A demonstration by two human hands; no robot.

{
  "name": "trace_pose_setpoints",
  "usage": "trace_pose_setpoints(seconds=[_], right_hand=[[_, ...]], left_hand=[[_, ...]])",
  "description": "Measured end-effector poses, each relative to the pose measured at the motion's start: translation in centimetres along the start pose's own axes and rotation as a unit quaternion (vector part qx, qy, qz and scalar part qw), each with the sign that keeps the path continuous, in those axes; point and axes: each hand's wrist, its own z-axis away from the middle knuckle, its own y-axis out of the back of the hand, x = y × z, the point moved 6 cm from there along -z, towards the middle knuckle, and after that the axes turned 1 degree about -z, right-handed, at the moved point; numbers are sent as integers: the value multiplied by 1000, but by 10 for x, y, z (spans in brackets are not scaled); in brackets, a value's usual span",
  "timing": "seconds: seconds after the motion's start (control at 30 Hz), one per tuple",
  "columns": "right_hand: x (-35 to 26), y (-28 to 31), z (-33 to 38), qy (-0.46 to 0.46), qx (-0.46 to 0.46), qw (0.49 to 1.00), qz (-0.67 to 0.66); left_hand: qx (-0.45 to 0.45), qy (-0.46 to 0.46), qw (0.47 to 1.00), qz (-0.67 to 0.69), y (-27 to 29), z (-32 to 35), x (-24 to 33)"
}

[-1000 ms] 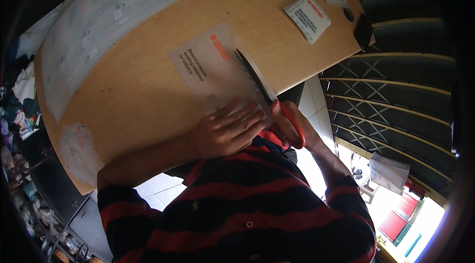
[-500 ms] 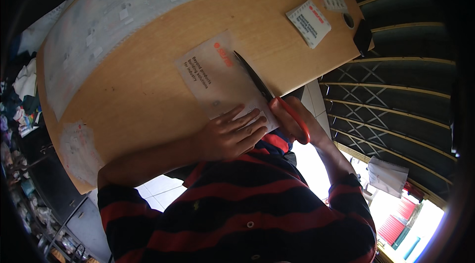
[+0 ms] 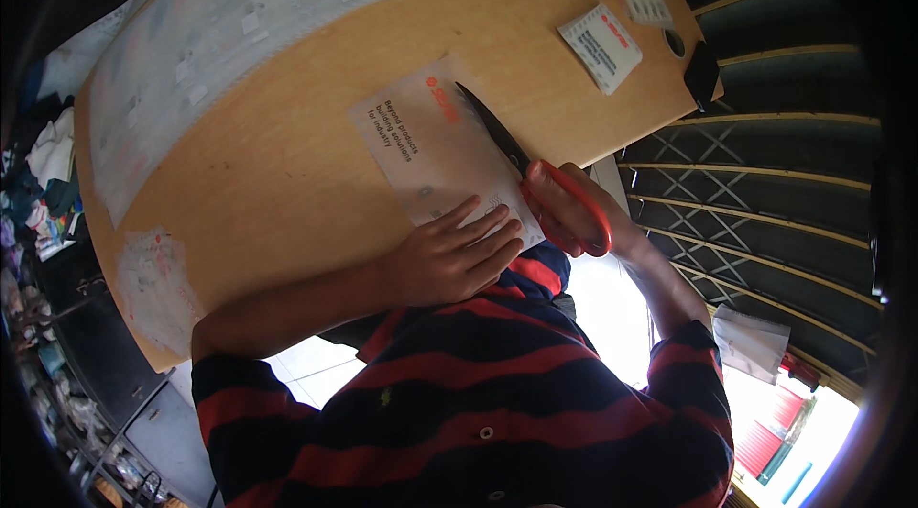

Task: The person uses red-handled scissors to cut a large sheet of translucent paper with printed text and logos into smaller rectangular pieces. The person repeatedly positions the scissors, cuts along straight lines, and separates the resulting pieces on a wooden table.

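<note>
At two o'clock from my left hand, which presses the white paper sheet flat on the table, my right hand grips orange scissors, blades pointing toward eleven o'clock along the sheet's right edge.

White printed paper sheet flat on table; orange-handled scissors along its right edge.

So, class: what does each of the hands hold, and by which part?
The right hand grips orange-handled scissors by their loop handles. The left hand holds nothing, just presses flat on the white printed paper sheet.
</note>
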Motion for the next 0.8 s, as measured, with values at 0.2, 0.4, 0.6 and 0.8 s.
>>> trace_pose_setpoints(seconds=[0.2,0.4,0.6,0.8], right_hand=[[-6,4,-8,-33,-23,999,-5],[-17,7,-21,-52,-19,998,11],[-23,10,-41,-23,-34,999,-13],[-42,16,-68,41,-18,999,-30]], left_hand=[[2,0,1000,4,0,-1,2],[5,7,1000,0,4,-2,-1],[21,18,1000,11,5,-3,-3],[30,7,998,59,-2,0,1]])
